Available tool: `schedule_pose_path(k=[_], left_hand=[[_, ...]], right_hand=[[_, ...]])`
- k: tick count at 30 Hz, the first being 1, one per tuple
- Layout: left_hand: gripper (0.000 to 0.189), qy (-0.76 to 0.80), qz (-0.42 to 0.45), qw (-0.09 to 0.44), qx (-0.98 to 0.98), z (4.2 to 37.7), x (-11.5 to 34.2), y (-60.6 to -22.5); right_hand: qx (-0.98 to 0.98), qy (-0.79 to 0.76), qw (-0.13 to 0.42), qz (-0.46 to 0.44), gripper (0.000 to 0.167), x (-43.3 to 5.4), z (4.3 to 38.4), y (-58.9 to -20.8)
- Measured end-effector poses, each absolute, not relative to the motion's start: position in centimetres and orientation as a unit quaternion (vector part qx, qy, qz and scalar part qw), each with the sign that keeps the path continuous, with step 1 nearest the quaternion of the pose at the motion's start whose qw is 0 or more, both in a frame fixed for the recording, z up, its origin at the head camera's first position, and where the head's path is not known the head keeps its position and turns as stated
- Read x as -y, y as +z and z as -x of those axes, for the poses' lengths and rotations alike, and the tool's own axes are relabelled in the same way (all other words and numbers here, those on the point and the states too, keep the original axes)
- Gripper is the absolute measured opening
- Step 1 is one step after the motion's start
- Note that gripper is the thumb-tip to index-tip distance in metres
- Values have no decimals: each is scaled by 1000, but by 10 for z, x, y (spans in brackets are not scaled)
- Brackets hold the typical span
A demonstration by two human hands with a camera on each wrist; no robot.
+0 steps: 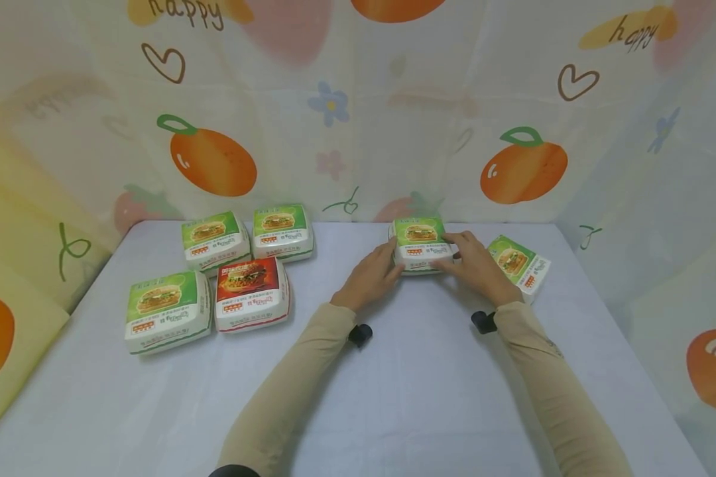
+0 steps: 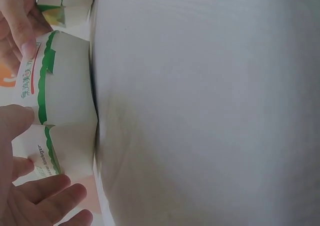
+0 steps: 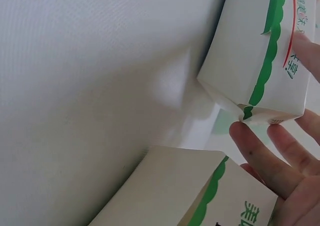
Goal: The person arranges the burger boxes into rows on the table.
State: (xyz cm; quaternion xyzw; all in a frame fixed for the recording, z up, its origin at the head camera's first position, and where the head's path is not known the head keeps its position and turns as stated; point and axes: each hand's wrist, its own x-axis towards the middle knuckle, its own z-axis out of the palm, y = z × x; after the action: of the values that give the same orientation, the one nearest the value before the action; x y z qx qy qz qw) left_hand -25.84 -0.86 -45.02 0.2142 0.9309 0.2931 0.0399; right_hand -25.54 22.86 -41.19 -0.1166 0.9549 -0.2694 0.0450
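Note:
A green-and-white burger box with a burger picture on its lid sits at the back of the table, right of centre. My left hand holds its left side, the thumb at the front face and the fingers along the side. From the right, my right hand grips the opposite corner between thumb and fingers. The right wrist view shows that hand's fingertips on the side wall of the box. Just beyond the right hand lies another green burger box, turned at an angle and partly hidden by the hand.
On the left stand three green burger boxes, one in front, one behind it and one further right. Among them is a red burger box. A printed curtain rises at the back edge of the white table.

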Motion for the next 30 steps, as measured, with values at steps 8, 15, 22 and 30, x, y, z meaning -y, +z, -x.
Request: schedule_pose_path(k=[8,15,22,30], left_hand=[[66,303,-210,36,-929,261,11,-453],[66,308,-207,39,-928,261,12,-455],[65,308,-210,35,-927,258,14,-452],[63,310,-206,24,-928,257,16,-450]], right_hand=[[-954,-270,50,120,73,-228,255,-411],[-954,-266,50,126,73,-226,255,-411],[-954,-267,45,126,72,-226,255,-411],[-952,-279,32,119,71,-231,254,-408]])
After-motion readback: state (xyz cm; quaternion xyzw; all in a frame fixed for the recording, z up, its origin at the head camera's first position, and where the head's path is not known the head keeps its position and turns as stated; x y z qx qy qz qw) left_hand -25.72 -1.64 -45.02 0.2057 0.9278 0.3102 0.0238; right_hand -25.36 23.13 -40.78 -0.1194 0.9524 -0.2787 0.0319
